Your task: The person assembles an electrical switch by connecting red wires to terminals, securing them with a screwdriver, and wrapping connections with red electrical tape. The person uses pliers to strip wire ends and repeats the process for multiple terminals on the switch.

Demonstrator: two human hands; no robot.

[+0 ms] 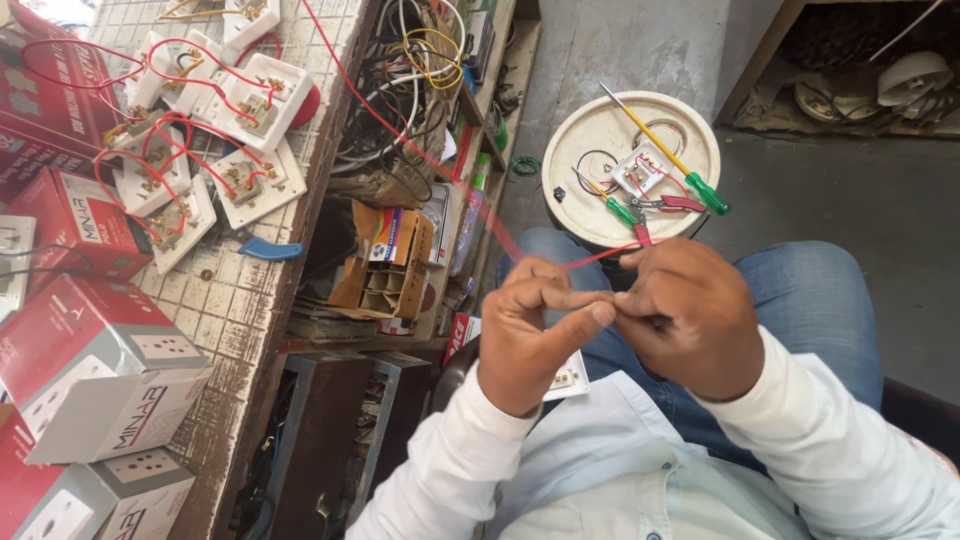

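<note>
My left hand [535, 335] and my right hand [685, 315] meet in front of my chest, above my lap in blue jeans. Both pinch a thin red wire [520, 240] between fingertips. The wire runs up and left from my fingers toward the tiled workbench [250, 300]. A short red end sticks out near my left index finger. Part of a white switch plate [568, 378] shows on my lap below the left hand.
A round cream lid [585, 215] ahead of my knees holds a white socket part, two green-handled screwdrivers [690, 175] and red-handled pliers. Several white socket plates [215, 130] wired in red lie on the workbench. Red and white boxes [90, 380] stack at left. Shelves hold tangled cables.
</note>
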